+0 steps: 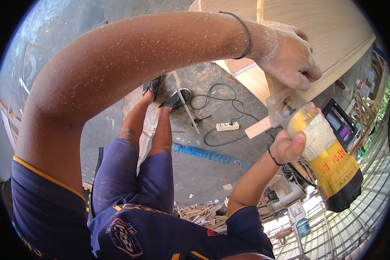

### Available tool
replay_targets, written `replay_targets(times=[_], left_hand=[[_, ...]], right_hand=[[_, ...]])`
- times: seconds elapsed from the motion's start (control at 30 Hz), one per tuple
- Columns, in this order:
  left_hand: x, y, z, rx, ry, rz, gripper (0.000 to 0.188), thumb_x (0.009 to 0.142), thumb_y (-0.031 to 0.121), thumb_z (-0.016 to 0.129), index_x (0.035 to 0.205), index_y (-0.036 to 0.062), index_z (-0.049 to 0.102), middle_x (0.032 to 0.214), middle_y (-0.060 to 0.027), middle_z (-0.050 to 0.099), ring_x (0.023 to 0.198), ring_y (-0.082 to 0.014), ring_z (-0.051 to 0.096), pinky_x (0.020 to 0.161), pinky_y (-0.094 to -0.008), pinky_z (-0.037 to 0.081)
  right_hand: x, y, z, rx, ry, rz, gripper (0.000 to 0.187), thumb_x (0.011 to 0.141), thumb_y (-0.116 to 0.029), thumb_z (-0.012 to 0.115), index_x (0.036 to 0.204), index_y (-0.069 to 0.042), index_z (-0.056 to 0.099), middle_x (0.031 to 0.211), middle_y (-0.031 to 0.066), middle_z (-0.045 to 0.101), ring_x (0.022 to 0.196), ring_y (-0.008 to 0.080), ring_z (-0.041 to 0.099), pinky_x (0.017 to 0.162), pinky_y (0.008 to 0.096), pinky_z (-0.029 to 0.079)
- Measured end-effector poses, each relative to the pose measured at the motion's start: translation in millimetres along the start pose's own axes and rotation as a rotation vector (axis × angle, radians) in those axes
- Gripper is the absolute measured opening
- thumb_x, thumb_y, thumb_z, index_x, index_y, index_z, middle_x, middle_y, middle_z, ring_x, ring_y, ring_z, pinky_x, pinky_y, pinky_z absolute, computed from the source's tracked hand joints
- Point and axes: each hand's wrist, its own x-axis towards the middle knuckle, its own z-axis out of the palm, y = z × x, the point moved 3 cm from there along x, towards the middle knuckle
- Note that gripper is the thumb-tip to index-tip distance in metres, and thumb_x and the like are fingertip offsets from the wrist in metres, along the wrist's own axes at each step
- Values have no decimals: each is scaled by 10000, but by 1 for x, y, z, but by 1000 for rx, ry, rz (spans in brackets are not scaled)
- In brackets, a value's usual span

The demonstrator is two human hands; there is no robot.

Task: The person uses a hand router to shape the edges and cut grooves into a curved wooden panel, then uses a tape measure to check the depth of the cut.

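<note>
My right hand [289,146] is wrapped around a yellow and black trim router [333,167], which is tilted with its clear plastic base [284,106] up toward the wood. Pale tape covers the router's middle. My left hand [288,54], dusted with sawdust, reaches across from the left and lies by the wooden panel [333,26], just above the router base. Its fingers are curled in, and what they grip, if anything, is hidden. A narrow wooden edge [260,11] runs behind this hand. The router's bit is hard to make out.
A black cable winds over the concrete floor to a white power strip [227,126]. Nearby lies a coiled blue air hose [195,151]. Wood offcuts [202,215] are piled behind my body. A black frame-like case [340,123] stands at right.
</note>
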Motion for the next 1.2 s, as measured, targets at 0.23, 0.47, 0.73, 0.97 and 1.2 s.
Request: replay_targets(times=[0.23, 0.47, 0.73, 0.97, 1.2], left_hand=[[-3, 3, 3, -81, 89, 24, 225, 796, 281, 472, 825, 91, 588, 786, -133, 601, 905, -285, 595, 987, -423, 408], [-3, 2, -1, -127, 95, 43, 242, 814, 293, 456, 829, 96, 595, 795, -139, 605, 914, -293, 597, 982, -420, 412], [3, 2, -5, -136, 96, 53, 243, 841, 277, 446, 815, 88, 598, 770, -141, 603, 879, -292, 600, 987, -422, 402], [4, 2, -3, -158, 138, 74, 248, 847, 270, 453, 778, 74, 589, 716, -135, 589, 813, -295, 598, 1003, -420, 384], [4, 3, -2, -168, 145, 46, 256, 850, 265, 450, 761, 66, 585, 694, -148, 577, 799, -303, 589, 1003, -422, 378]], right_hand=[[-3, 1, -1, 8, 9, 13, 810, 789, -463, 612, 1363, -3, 271, 1207, 230, 452, 1109, 367, 503, 949, 483, 431], [-3, -2, -1, 11, -13, -17, 855, 811, -439, 606, 1431, -54, 159, 1234, 257, 433, 1117, 395, 495, 955, 511, 429], [4, -8, 2, -33, -20, -35, 860, 803, -453, 592, 1418, -39, 156, 1206, 258, 443, 1096, 392, 497, 938, 506, 434], [2, -10, 1, -61, -7, -42, 841, 790, -453, 573, 1400, -20, 188, 1190, 258, 455, 1076, 381, 516, 920, 488, 453], [1, -16, 5, -79, 3, -45, 817, 787, -466, 562, 1356, 22, 236, 1173, 258, 473, 1066, 372, 533, 898, 480, 479]])
